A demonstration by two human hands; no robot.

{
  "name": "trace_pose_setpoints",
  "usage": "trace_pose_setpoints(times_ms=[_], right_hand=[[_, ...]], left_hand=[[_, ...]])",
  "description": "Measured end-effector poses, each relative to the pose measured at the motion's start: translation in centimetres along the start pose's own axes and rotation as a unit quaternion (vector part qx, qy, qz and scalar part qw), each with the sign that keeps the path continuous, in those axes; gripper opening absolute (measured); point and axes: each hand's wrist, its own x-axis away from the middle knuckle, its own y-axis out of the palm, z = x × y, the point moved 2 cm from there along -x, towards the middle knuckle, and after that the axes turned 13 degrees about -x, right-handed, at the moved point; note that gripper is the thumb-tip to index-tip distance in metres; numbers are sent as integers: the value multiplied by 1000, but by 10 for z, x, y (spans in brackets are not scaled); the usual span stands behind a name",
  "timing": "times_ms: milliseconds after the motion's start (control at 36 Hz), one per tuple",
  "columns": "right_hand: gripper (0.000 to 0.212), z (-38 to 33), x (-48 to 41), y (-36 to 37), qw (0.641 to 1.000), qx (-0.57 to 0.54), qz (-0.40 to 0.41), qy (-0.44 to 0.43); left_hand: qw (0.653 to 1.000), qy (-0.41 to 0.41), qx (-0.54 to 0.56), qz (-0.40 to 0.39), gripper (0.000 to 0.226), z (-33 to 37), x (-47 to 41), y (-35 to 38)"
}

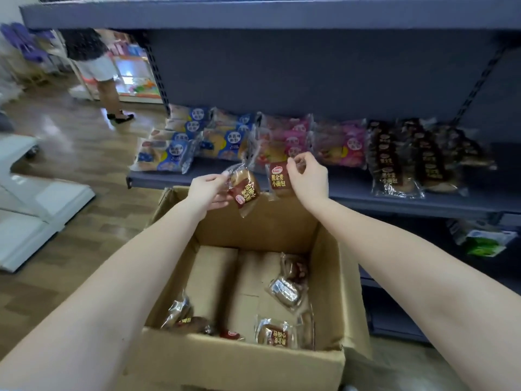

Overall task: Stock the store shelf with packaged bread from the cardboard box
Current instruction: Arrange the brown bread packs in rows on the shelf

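Your L hand (207, 190) pinches a brown bread pkt (244, 190), tilted w/ its label upside down. Your R hand (308, 176) pinches a 2nd pkt (279, 179) upright. Both are above the cardboard box (239, 362) — just before the shelf (352, 197) edge. Loose pkts (277, 335) lie in the box.

Pretty clearly a shop: dark metal shelf (352, 193) lined with packaged bread rows (284, 142), more stocked displays (132, 71) across the aisle.
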Motion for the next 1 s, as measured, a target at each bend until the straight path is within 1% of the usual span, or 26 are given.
trace_pose_setpoints(times_ms=[111,278,472,611,667,750,889,917,1000], right_hand=[[21,9,0,-17,1000,1,24,17],[18,14,-7,-45,996,-49,67,39],[17,28,-13,-90,995,-39,76,44],[16,42,-18,-128,995,-48,78,50],[18,45,-21,-149,995,-46,80,48],[23,53,-30,-182,993,-50,92,53],[23,71,-46,-240,990,-31,129,50],[24,75,-49,-250,989,-28,138,52],[26,87,-56,-279,987,-24,153,51]], left_hand=[[1000,-5,12,-13,18,0,1,19],[1000,10,24,-11,18,17,1,41],[1000,5,20,-11,29,36,8,86],[998,-7,65,-13,28,53,13,128],[997,-5,78,-16,33,63,16,150],[996,12,80,-23,47,79,19,182],[995,32,68,-60,63,103,19,230],[995,37,63,-66,61,108,19,240],[994,55,52,-73,36,121,21,270]])
